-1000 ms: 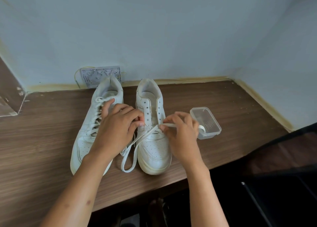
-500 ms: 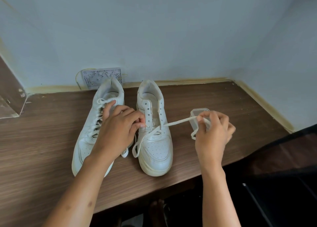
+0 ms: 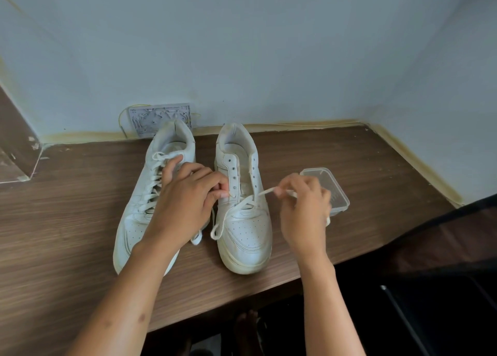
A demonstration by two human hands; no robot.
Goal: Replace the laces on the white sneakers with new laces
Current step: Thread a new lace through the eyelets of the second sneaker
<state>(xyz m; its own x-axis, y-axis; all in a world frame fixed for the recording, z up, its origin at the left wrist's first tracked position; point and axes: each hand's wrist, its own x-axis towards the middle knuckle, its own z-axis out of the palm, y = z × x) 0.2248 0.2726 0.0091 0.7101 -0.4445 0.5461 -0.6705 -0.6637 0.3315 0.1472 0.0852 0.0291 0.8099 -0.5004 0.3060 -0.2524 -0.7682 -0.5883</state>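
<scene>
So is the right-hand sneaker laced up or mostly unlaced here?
Mostly unlaced: the right sneaker has its upper eyelets bare, and the lace runs only through the lowest holes, one end pinched by the right hand.

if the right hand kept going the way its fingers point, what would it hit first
Probably the lace-up area of the right sneaker: the right hand, pinching the lace, points left toward it. Depth is unclear.

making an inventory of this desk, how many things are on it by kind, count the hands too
white leather sneakers: 2, one laced, one mostly unlaced
loose white flat lace: 1, pinched by the right hand
clear plastic rectangular container: 1
hands: 2, left hand, right hand
total: 6
</scene>
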